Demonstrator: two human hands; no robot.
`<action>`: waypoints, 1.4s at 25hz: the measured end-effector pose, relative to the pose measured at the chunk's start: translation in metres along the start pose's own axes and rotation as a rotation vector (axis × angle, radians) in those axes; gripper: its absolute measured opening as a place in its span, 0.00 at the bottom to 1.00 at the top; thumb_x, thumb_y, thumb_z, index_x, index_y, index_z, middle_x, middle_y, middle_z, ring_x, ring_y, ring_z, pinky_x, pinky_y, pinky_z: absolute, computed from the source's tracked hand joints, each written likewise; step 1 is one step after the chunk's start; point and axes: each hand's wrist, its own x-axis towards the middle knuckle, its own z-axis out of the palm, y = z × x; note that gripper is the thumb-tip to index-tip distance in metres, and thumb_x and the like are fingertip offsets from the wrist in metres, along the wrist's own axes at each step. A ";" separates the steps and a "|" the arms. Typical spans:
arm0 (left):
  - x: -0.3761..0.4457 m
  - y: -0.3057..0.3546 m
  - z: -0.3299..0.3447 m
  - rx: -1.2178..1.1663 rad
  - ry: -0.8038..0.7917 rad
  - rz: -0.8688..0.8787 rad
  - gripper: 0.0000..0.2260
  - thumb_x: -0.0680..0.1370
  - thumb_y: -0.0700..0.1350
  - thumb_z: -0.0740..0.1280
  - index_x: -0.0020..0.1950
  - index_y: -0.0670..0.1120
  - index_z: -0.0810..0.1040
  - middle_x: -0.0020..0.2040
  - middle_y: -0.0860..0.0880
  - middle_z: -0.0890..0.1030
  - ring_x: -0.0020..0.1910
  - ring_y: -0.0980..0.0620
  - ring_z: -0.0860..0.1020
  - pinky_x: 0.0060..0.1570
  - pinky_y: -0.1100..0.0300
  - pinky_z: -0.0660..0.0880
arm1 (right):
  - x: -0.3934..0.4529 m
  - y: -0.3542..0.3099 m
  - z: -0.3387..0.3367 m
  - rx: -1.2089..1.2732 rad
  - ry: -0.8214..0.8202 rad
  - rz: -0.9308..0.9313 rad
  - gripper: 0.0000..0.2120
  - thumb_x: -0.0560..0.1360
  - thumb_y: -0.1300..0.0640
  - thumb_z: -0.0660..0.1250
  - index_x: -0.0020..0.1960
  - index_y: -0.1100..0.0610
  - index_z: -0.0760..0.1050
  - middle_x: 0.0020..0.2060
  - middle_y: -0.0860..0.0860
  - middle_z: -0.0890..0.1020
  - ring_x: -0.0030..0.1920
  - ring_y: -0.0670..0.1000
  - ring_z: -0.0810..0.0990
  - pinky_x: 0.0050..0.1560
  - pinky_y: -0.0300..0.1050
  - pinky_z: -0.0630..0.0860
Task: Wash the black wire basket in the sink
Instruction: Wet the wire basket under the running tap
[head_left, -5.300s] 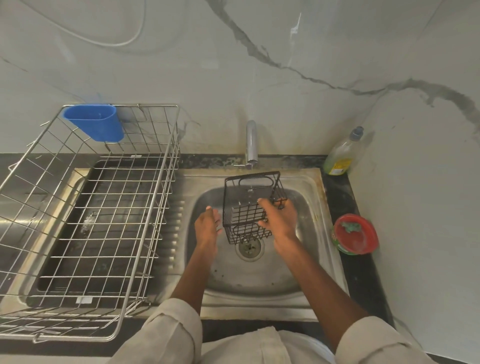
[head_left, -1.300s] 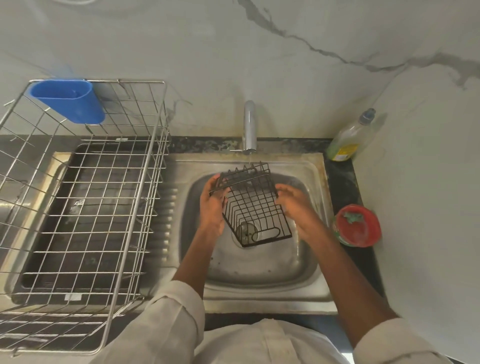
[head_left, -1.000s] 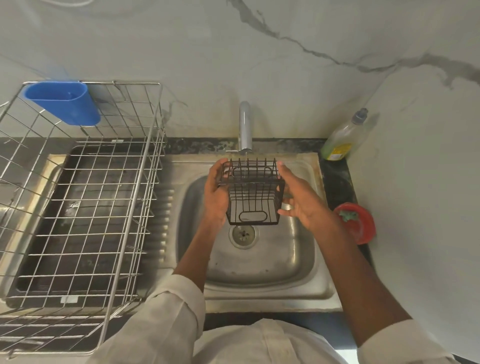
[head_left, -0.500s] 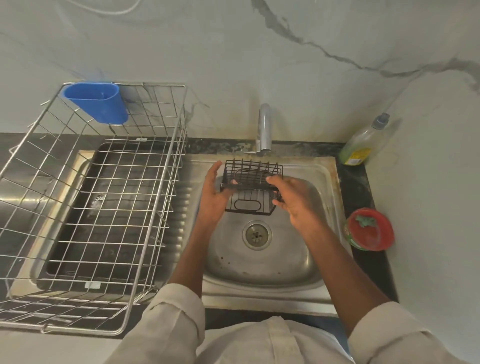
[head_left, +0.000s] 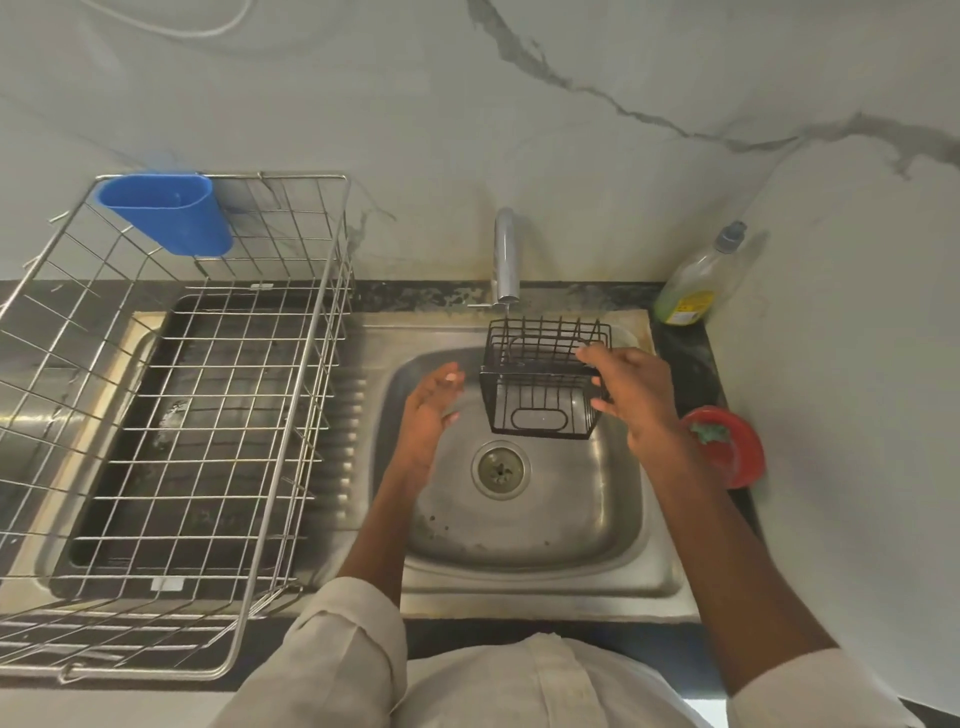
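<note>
The small black wire basket (head_left: 540, 379) hangs upright over the back of the steel sink (head_left: 519, 566), right under the tap (head_left: 505, 260). My right hand (head_left: 631, 395) grips its right side, thumb over the top rim and fingers against the wall. My left hand (head_left: 434, 410) is off the basket, a little to its left over the bowl, with relaxed straight fingers and nothing in it. The drain (head_left: 501, 467) lies below the basket.
A large steel wire dish rack (head_left: 171, 415) with a blue plastic holder (head_left: 166, 213) fills the drainboard on the left. A dish soap bottle (head_left: 701, 280) stands at the back right corner. A red bowl (head_left: 727, 447) with a green scrubber sits right of the sink.
My left hand has let go of the basket and drawn away to the left. The right hand alone now holds it, shifted right and back under the tap.
</note>
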 end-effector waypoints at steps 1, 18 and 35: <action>-0.001 0.000 -0.001 -0.001 0.014 -0.014 0.26 0.75 0.63 0.71 0.70 0.54 0.80 0.66 0.54 0.84 0.69 0.52 0.80 0.71 0.47 0.71 | -0.002 -0.001 0.005 0.004 -0.010 -0.003 0.20 0.66 0.41 0.79 0.51 0.53 0.85 0.49 0.48 0.87 0.53 0.47 0.85 0.48 0.49 0.86; -0.010 -0.007 -0.021 -0.048 0.145 -0.062 0.35 0.68 0.67 0.70 0.71 0.52 0.80 0.64 0.55 0.85 0.68 0.54 0.79 0.68 0.49 0.71 | -0.001 -0.001 0.026 0.019 -0.084 -0.006 0.18 0.68 0.43 0.80 0.50 0.55 0.84 0.48 0.51 0.87 0.53 0.48 0.85 0.42 0.44 0.85; -0.007 -0.031 -0.040 -0.275 0.223 -0.442 0.33 0.83 0.71 0.55 0.73 0.45 0.73 0.67 0.42 0.79 0.63 0.39 0.79 0.68 0.35 0.73 | 0.005 -0.002 0.037 0.002 -0.503 -0.058 0.15 0.73 0.55 0.78 0.58 0.57 0.85 0.52 0.54 0.88 0.57 0.54 0.86 0.63 0.55 0.82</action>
